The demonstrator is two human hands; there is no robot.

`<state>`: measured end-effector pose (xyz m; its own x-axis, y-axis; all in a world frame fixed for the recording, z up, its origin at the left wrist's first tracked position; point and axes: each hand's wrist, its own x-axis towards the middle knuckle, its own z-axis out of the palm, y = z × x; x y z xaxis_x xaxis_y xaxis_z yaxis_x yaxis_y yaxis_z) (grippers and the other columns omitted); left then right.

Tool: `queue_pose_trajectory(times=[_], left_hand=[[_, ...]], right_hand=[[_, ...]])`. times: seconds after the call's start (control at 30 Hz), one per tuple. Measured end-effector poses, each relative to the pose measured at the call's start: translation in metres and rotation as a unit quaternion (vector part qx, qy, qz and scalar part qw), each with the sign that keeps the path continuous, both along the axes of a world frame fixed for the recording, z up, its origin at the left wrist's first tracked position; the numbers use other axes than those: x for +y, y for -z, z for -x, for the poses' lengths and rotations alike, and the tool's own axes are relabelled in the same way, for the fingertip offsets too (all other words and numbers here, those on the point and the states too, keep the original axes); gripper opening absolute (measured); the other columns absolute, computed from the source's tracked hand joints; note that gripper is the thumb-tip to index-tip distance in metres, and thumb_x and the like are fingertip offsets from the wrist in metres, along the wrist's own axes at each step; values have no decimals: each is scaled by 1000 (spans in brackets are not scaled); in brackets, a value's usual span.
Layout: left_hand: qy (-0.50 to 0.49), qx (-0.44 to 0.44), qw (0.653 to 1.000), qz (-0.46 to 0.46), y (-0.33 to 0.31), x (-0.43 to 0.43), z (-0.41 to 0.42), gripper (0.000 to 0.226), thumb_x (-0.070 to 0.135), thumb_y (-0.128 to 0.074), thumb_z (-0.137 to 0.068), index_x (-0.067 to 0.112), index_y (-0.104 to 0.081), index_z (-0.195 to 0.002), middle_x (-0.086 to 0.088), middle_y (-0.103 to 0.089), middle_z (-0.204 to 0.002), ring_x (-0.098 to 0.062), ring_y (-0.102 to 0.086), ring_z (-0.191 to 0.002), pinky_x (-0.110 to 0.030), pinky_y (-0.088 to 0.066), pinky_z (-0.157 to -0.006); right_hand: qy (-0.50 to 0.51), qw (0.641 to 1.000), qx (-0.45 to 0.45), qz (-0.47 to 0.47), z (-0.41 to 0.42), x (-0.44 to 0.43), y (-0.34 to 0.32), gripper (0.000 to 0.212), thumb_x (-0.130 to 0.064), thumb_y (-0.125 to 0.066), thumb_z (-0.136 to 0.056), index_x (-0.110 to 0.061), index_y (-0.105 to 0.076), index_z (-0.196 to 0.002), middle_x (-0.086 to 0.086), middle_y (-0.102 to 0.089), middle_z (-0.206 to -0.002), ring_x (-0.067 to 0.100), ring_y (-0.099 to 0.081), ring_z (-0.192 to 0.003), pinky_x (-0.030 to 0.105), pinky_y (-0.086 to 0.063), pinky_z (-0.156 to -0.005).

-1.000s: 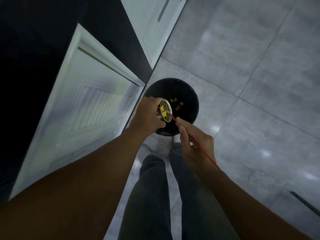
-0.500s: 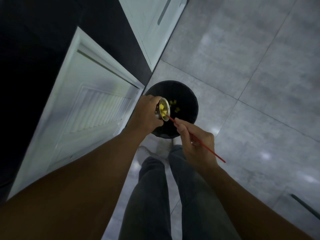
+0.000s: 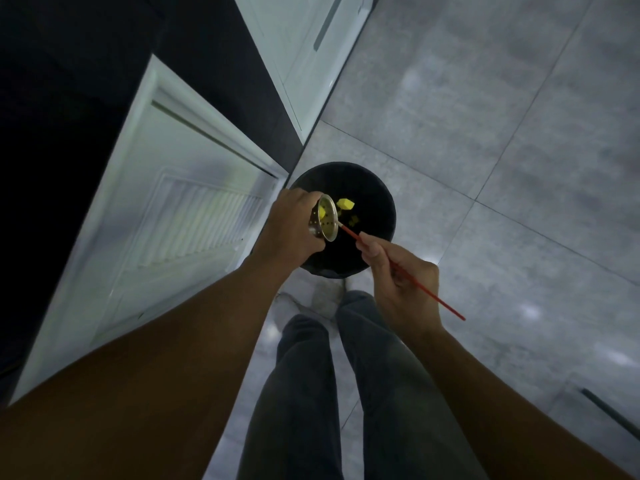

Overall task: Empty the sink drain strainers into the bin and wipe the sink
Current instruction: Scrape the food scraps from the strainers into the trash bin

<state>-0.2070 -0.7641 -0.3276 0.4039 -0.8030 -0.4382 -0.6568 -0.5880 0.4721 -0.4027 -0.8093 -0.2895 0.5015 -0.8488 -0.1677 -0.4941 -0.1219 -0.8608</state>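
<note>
From the head camera, looking straight down, the left hand (image 3: 291, 226) sits just left of the frame's centre with its fingers curled round a small perforated metal strainer (image 3: 327, 220). The strainer is tipped on its side so that its open mouth faces right, over the round black bin (image 3: 381, 244) on the floor. One yellow scrap (image 3: 322, 212) clings inside the cup, and more yellow pieces (image 3: 345, 204) lie down in the dark of the bin. To the right and a little lower, the right hand (image 3: 401, 282) pinches a thin red stick (image 3: 443, 304) between thumb and fingers; the stick's tip touches the strainer's rim, and its tail slants off toward the lower right. A white louvred cabinet door (image 3: 173, 220) fills the left of the frame, grey floor tiles (image 3: 519, 168) spread across the right, and the person's trousered legs (image 3: 311, 393) stand at the bottom centre.
</note>
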Motion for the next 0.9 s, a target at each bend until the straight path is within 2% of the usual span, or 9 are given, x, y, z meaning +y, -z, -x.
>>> queue_pose_trajectory(times=[0.1, 0.27, 0.37, 0.5, 0.73, 0.9], left_hand=[[-1, 3, 1000, -1, 2, 0, 3, 83, 22, -89, -63, 13, -52, -136, -8, -58, -126, -25, -47, -118, -26, -37, -87], [-11, 22, 1000, -6, 4, 3, 2, 84, 22, -89, -64, 13, -52, -138, -8, -58, -128, -23, -47, -120, -25, -35, -89], [-17, 29, 999, -8, 4, 6, -1, 82, 24, -89, -66, 12, -52, -138, -10, -58, -128, -25, -48, -120, -25, -35, -89], [-19, 31, 999, -7, 4, 7, -2, 79, 25, -88, -66, 13, -54, -136, -9, -59, -126, -24, -47, -119, -25, -35, -87], [-12, 26, 1000, -12, 4, 6, -1, 79, 23, -88, -65, 14, -53, -136, -9, -59, -124, -25, -47, -116, -28, -40, -88], [-15, 24, 1000, -10, 4, 4, -1, 80, 24, -88, -66, 14, -52, -137, -8, -58, -126, -23, -47, -117, -24, -38, -88]], right_hand=[[-20, 1000, -6, -11, -6, 3, 3, 23, -17, -59, -102, -12, -71, -121, 1, -75, -111, 8, -72, -99, 30, -62, -84], [-28, 999, 1, -27, -13, 0, 7, 23, -18, -57, -102, -16, -70, -121, -4, -74, -110, 3, -71, -97, 29, -61, -85], [-17, 999, 9, -43, -10, -2, 9, 24, -20, -58, -102, -15, -70, -121, -2, -75, -110, 5, -72, -97, 31, -62, -85], [-2, 1000, 9, -7, -2, -1, 10, 23, -19, -59, -100, -13, -71, -119, -1, -75, -109, 5, -72, -95, 28, -62, -82], [-2, 999, -29, -14, -10, 7, 3, 24, -17, -58, -101, -11, -70, -121, 3, -74, -114, 11, -71, -105, 38, -62, -85], [-10, 999, -19, -26, -22, 5, 4, 22, -15, -57, -102, -11, -71, -119, 2, -75, -111, 10, -71, -103, 35, -61, -87]])
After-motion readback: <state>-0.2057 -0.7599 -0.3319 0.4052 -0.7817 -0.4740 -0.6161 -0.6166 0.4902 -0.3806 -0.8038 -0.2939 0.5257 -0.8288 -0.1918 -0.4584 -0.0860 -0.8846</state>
